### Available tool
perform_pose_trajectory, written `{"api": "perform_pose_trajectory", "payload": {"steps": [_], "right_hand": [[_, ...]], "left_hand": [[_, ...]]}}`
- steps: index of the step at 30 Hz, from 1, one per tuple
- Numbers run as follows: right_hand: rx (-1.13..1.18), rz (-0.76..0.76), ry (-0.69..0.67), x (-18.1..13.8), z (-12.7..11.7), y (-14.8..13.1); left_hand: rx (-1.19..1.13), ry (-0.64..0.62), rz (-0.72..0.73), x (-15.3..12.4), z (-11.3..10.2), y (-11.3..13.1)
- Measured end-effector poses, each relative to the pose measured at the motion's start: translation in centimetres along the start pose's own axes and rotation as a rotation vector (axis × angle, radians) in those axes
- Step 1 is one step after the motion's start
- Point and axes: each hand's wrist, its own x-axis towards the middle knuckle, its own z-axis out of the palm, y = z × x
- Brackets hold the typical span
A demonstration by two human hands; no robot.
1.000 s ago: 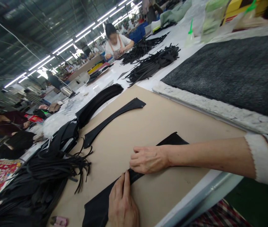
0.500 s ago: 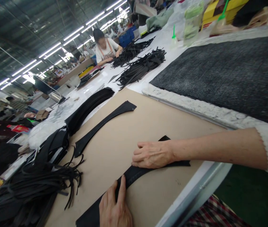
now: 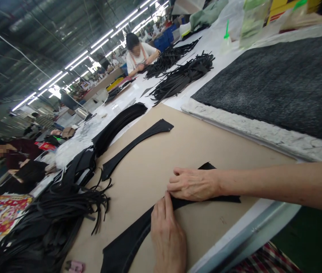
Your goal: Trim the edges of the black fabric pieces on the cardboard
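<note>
A black curved piece (image 3: pixel 132 239), like leather with flared ends, lies on the beige board (image 3: pixel 146 155). My right hand (image 3: pixel 195 184) rests across its upper half with curled fingers, hiding the part beneath; one end shows beyond the wrist. Just below, my left hand (image 3: pixel 168 231) has its fingers pressed together on the edge of the piece, the tips touching my right fingers. I cannot see whether the edge is folded under them. A second black curved piece (image 3: pixel 138 146) lies flat farther up the board, beside a stack of similar pieces (image 3: pixel 118 127).
Black strips (image 3: pixel 52 216) lie heaped at left, and more strip bundles (image 3: pixel 185 76) farther back. A dark textured sheet (image 3: pixel 277 83) covers a pale slab at right. A pink object (image 3: pixel 75 266) sits at the bottom edge. A co-worker (image 3: pixel 140 57) handles strips across the table.
My left hand has slid up along the piece to meet my right hand, and its spread fingers have come together. The view has shifted slightly; the pink object now shows.
</note>
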Motion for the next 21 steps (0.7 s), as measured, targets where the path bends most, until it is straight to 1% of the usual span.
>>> {"api": "perform_pose_trajectory", "payload": {"steps": [4, 7, 9, 13, 18, 21], "right_hand": [[-0.038, -0.055, 0.028, -1.1, 0.1, 0.9], [-0.079, -0.074, 0.053, -2.5, -0.2, 1.7], [-0.106, -0.078, 0.057, -3.6, -0.4, 2.1], [-0.135, -0.047, 0.061, -5.1, -0.8, 2.5], [-0.156, -0.015, 0.055, -6.0, -1.0, 2.6], [-0.159, -0.004, 0.050, -6.4, -1.1, 2.6]], "left_hand": [[0.030, 0.009, 0.033, 0.1, -0.2, -0.4], [0.036, 0.022, 0.079, 0.2, 0.0, -0.7], [0.045, 0.015, 0.073, 0.2, 0.3, -0.7], [0.082, -0.017, 0.086, 0.3, 0.7, -0.7], [0.146, -0.050, 0.135, 0.8, 0.4, -0.9], [0.164, -0.046, 0.142, 1.2, 0.3, -0.8]]}}
